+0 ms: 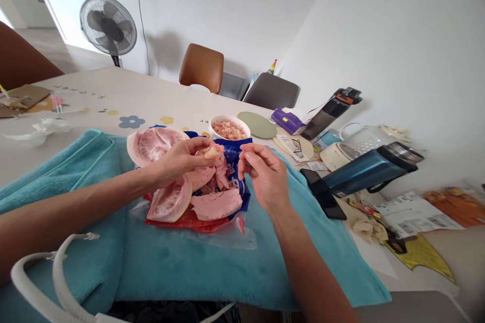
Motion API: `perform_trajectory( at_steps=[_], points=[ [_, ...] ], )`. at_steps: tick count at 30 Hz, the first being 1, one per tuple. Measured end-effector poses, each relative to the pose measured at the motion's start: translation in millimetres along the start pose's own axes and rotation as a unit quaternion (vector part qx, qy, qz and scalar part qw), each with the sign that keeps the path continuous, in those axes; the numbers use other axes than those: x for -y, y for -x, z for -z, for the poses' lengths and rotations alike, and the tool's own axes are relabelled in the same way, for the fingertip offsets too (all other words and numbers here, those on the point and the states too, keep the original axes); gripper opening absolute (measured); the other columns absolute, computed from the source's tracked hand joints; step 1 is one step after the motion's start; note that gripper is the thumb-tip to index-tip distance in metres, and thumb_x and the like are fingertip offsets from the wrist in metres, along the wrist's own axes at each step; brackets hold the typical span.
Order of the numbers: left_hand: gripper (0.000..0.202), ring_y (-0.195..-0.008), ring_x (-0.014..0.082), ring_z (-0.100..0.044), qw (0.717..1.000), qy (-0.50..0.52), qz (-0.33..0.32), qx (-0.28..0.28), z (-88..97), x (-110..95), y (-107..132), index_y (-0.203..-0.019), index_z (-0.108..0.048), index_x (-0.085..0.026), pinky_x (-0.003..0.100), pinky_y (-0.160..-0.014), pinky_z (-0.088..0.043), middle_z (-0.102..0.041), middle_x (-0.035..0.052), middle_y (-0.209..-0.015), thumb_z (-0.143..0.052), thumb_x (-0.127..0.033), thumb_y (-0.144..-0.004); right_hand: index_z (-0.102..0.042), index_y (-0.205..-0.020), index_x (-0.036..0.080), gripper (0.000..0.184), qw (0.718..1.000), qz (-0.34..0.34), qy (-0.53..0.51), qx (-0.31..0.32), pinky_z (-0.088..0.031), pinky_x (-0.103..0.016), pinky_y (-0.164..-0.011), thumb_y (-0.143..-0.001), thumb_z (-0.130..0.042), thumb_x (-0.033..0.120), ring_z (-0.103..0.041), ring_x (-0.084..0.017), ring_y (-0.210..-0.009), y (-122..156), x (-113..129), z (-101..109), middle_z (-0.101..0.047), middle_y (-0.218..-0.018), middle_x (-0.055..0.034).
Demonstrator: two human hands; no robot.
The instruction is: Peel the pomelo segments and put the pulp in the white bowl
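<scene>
My left hand [182, 158] is closed on a pale pink piece of pomelo flesh [212, 152], held above the peel. Just to its right, my right hand [267, 176] has thumb and fingertips pinched together; I cannot make out what is between them. Beneath the hands lie a hollowed pomelo rind [138, 149], a curved rind section [170, 201] with white pith, and a thick pink slab of peel [217, 205]. Shreds of membrane lie among them. All this rests on a blue and red plastic bag [245, 199]. Behind it stands a white bowl [211, 131] of pomelo pulp bits [228, 128].
A teal towel [197, 277] covers the near table. On the right are a phone [324, 194], a blue bottle [371, 169], a dark bottle [328, 113], glasses [298, 149] and a purple tissue pack [288, 121]. A white cable [56, 277] loops at lower left.
</scene>
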State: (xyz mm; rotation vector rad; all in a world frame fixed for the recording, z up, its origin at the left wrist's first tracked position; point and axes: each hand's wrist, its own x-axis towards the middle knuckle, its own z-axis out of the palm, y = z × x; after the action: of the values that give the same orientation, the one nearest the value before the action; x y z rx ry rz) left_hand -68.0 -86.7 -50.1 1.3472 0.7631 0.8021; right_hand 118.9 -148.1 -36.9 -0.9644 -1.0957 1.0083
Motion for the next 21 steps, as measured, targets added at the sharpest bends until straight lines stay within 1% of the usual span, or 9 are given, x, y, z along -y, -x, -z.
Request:
perform_trajectory(
  at_steps=[3,7,10,13,15,17,19,21],
  points=[
    [0.033,-0.078,0.0144,-0.062,1.0,-0.014,0.009,0.0,0.8,-0.6,-0.3,-0.097,-0.069,-0.022,0.024,-0.068,-0.049,-0.066,0.0007,-0.086,-0.079,-0.036,-0.068,-0.072,-0.092,0.02,0.014,1.0,-0.01,0.015,0.013,-0.044,-0.021,-0.045,-0.081,-0.063,0.023,-0.053,-0.007,-0.052,0.0,5.2,1.3,-0.059,-0.068,0.0034],
    [0.034,-0.081,0.0153,-0.061,1.0,-0.012,-0.006,0.011,1.0,0.4,0.4,-0.098,-0.069,-0.022,0.024,-0.069,-0.048,-0.066,0.0015,-0.088,-0.078,-0.037,-0.069,-0.069,-0.099,0.02,0.019,1.0,-0.02,0.006,0.021,-0.046,-0.022,-0.045,-0.08,-0.065,0.023,-0.055,-0.008,-0.053,0.9,6.1,0.0,-0.059,-0.071,0.004],
    [0.035,-0.082,0.0157,-0.061,1.0,-0.024,-0.012,0.007,1.2,1.8,0.5,-0.098,-0.069,-0.021,0.024,-0.069,-0.048,-0.066,0.0018,-0.09,-0.078,-0.04,-0.07,-0.066,-0.091,0.02,0.012,1.0,-0.027,0.004,0.014,-0.046,-0.022,-0.043,-0.08,-0.065,0.022,-0.055,-0.009,-0.052,1.4,4.2,-1.5,-0.06,-0.068,0.0042],
    [0.038,-0.083,0.0161,-0.06,0.999,-0.045,-0.015,0.004,1.6,2.5,0.3,-0.1,-0.069,-0.02,0.024,-0.069,-0.047,-0.065,0.0018,-0.09,-0.077,-0.043,-0.07,-0.062,-0.08,0.019,0.003,1.0,-0.014,0.027,0.006,-0.046,-0.021,-0.043,-0.079,-0.064,0.02,-0.054,-0.009,-0.049,-0.8,3.0,-1.0,-0.06,-0.064,0.0045],
    [0.038,-0.084,0.0165,-0.06,0.999,-0.048,-0.021,0.008,1.6,2.4,0.4,-0.101,-0.069,-0.02,0.025,-0.07,-0.047,-0.066,0.0019,-0.091,-0.076,-0.044,-0.071,-0.06,-0.078,0.02,0.002,0.998,0.016,0.063,-0.004,-0.045,-0.022,-0.044,-0.079,-0.062,0.02,-0.053,-0.009,-0.047,-7.4,4.4,1.8,-0.06,-0.061,0.0051],
    [0.038,-0.086,0.0167,-0.061,0.999,-0.046,-0.024,0.011,1.1,2.0,0.9,-0.101,-0.069,-0.02,0.025,-0.073,-0.047,-0.066,0.0019,-0.092,-0.076,-0.044,-0.072,-0.06,-0.079,0.021,0.001,0.99,0.071,0.121,-0.029,-0.045,-0.022,-0.045,-0.08,-0.061,0.021,-0.052,-0.009,-0.046,-21.6,8.0,7.0,-0.058,-0.059,0.0058],
    [0.037,-0.087,0.0168,-0.061,0.999,-0.042,-0.02,0.009,0.4,1.4,1.5,-0.1,-0.069,-0.021,0.026,-0.075,-0.048,-0.066,0.0017,-0.092,-0.076,-0.044,-0.071,-0.061,-0.081,0.021,0.002,0.965,0.15,0.2,-0.073,-0.044,-0.022,-0.047,-0.08,-0.06,0.022,-0.053,-0.009,-0.049,-44.2,12.9,14.2,-0.058,-0.06,0.0055],
    [0.036,-0.088,0.0169,-0.062,0.999,-0.044,-0.017,0.004,-0.4,1.0,1.9,-0.099,-0.069,-0.021,0.026,-0.076,-0.048,-0.067,0.0018,-0.094,-0.077,-0.043,-0.071,-0.063,-0.083,0.021,0.007,0.926,0.21,0.29,-0.115,-0.047,-0.024,-0.055,-0.081,-0.057,0.022,-0.056,-0.01,-0.057,-73.1,17.0,22.2,-0.063,-0.07,0.0029]
  ],
)
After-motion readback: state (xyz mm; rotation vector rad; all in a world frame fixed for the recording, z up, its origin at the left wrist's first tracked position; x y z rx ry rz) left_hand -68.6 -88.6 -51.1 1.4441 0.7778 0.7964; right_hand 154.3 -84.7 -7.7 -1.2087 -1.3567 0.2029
